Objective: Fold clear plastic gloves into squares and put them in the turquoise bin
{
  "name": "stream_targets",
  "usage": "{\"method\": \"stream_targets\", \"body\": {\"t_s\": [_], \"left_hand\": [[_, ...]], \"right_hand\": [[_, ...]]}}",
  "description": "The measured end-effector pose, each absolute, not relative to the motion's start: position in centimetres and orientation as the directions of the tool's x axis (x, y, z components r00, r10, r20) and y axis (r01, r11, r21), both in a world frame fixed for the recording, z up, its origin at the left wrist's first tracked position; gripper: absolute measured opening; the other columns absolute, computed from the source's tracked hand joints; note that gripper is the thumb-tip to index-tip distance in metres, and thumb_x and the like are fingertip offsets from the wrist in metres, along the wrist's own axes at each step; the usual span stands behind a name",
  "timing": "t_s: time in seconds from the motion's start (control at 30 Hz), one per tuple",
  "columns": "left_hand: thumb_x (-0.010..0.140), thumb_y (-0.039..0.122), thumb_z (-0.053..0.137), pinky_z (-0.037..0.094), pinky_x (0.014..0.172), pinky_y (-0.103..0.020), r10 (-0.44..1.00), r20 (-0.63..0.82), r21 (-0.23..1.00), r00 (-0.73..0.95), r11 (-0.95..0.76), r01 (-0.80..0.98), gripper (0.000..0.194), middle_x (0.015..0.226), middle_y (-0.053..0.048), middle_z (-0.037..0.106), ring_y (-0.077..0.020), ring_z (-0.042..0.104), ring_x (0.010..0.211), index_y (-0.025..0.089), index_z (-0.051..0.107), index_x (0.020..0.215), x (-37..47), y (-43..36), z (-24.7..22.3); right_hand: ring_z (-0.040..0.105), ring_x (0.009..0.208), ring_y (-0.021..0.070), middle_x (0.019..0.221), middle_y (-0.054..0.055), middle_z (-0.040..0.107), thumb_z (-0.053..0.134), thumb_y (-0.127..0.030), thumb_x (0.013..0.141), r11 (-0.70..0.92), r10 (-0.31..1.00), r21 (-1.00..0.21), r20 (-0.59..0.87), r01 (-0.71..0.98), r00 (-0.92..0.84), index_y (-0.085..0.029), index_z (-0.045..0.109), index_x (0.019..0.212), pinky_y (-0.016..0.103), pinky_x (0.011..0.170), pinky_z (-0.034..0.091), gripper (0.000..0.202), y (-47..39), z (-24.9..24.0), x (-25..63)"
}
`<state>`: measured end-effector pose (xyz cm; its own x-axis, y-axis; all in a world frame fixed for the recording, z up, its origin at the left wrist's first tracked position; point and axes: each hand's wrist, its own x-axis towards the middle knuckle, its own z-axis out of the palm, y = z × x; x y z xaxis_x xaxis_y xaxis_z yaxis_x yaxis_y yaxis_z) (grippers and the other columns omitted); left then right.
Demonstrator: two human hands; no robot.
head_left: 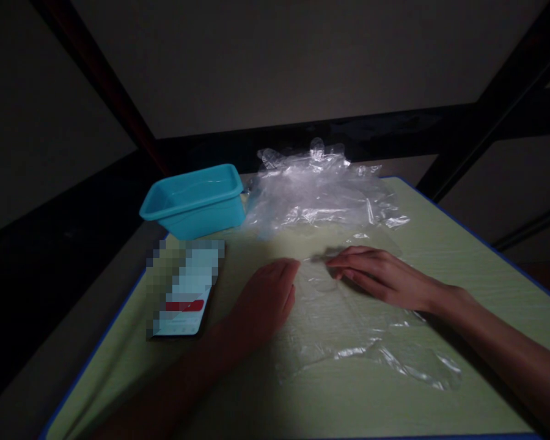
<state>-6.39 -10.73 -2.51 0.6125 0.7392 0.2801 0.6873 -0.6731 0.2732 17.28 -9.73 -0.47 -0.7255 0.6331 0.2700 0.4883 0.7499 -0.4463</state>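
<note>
Left hand (268, 296): fingers together and bent, tips at the far edge of the glove (334, 318). Right hand (380, 275): fingers narrowly parted, tips near that edge; cannot tell if either pinches. From the glove: pile (321, 189) at 12 o'clock, tub (206, 214) at 10, phone (192, 275) at 9, table (467, 256) surface at 2, out to its blue edge.

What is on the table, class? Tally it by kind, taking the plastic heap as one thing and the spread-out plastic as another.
Blue tub: 1
Phone: 1
Plastic heap: 1
Spread-out plastic: 1
Total: 4
</note>
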Motion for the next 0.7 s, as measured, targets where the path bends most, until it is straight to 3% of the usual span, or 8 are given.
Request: {"method": "stream_targets", "body": {"t_s": [0.37,0.7], "left_hand": [[0.08,0.005,0.044,0.045,0.093,-0.039,0.698,0.257,0.202,0.669,-0.715,0.669,0.026,0.113,-0.012,0.058,-0.0221,0.054,0.106,0.012,0.058,0.101,-6.45,-10.71,-2.06],[0.081,0.005,0.043,0.046,0.093,-0.041,0.696,0.278,0.185,0.662,-0.715,0.674,0.029,0.117,-0.014,0.057,-0.0231,0.053,0.109,0.011,0.057,0.105,-6.36,-10.85,-2.19]], "right_hand": [[0.058,0.083,0.0188,0.082,0.006,0.066,0.037,-0.019,0.092,0.749,0.63,-0.471,0.292,0.466,-0.719,-0.013,0.056,0.113,0.035,0.076,0.046,0.029,-9.69,-0.35,17.52],[0.06,0.08,0.0185,0.079,0.006,0.068,0.041,-0.02,0.091,0.735,0.653,-0.477,0.303,0.483,-0.694,-0.014,0.058,0.109,0.033,0.072,0.047,0.026,-9.64,-0.32,17.48]]}}
